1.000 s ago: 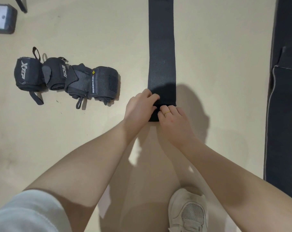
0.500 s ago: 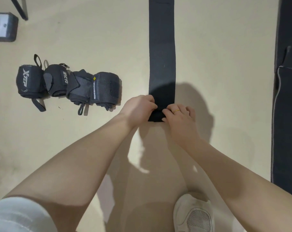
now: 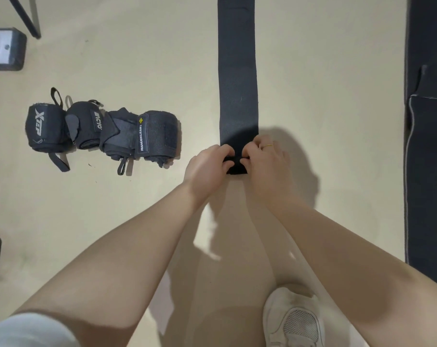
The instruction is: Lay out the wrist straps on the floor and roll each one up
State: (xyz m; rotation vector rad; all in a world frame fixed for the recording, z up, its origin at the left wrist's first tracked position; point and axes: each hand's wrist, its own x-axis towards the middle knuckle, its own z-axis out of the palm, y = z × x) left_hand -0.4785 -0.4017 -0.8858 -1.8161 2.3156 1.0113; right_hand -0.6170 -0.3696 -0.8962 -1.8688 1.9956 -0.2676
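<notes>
Our left hand and right hand pinch the small roll at the near end of the strap lying flat on the floor — fingers clamped on it. Uneven pressure could skew the roll; a slack pinch could let it spring open.

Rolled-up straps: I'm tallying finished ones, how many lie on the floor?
3, possibly four, in a touching row left of the hands: the XTEP roll, the middle roll, the MANUEKLEAR roll; grey fabric between may hide another.

The strap runs off the top edge.
</notes>
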